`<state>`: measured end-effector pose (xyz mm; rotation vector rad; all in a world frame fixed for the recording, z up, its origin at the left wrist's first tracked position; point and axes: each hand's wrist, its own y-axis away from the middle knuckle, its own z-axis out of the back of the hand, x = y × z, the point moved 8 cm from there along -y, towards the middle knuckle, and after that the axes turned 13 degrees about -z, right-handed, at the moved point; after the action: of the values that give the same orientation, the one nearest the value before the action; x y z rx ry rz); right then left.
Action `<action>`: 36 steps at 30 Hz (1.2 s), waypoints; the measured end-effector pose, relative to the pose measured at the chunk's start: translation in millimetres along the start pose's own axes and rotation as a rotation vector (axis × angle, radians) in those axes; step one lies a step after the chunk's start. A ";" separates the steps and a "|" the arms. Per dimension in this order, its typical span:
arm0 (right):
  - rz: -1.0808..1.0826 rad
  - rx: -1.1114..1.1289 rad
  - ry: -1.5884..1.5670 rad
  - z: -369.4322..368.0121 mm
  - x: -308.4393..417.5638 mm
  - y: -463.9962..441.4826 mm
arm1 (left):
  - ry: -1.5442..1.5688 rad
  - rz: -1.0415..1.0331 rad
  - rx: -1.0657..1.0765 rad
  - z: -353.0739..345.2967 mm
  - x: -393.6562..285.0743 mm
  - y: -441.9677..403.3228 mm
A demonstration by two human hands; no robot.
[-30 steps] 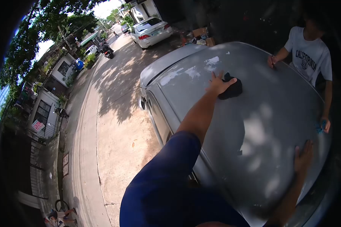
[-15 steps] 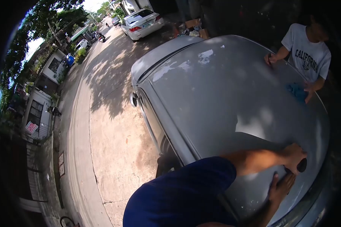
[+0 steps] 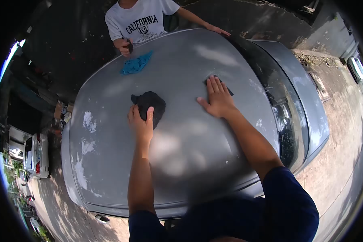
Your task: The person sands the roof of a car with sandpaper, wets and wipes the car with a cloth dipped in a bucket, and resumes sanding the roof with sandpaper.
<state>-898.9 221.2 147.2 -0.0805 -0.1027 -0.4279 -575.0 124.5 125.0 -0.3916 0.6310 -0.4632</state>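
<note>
My left hand (image 3: 141, 121) is closed around a bunched black cloth (image 3: 152, 105) on the grey car roof (image 3: 181, 80). To its right, my right hand (image 3: 218, 97) lies flat on the roof with fingers stretched out. Under those fingers is a thin dark piece (image 3: 228, 90) like a sanding sheet, mostly covered by the hand. The roof surface is dull grey, with pale bare-looking patches (image 3: 88, 121) near its left end.
Across the roof stands a person in a white T-shirt (image 3: 143, 24), one hand (image 3: 125, 47) holding a small dark object. A crumpled blue cloth (image 3: 137, 63) lies before them. The windshield glass (image 3: 286, 125) is at right. A white car (image 3: 36, 155) is parked at left.
My view has swung from the street to straight across the roof. My hands, close together before, are now apart. The other person's hand has left the blue cloth.
</note>
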 end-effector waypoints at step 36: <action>0.203 0.148 0.003 -4.1 61.0 -101.3 | -0.385 0.586 0.048 165.8 171.3 227.1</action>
<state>-885.7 104.0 155.9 0.0548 -0.1215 -0.2163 -281.1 257.1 58.6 -0.2243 0.3330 0.1575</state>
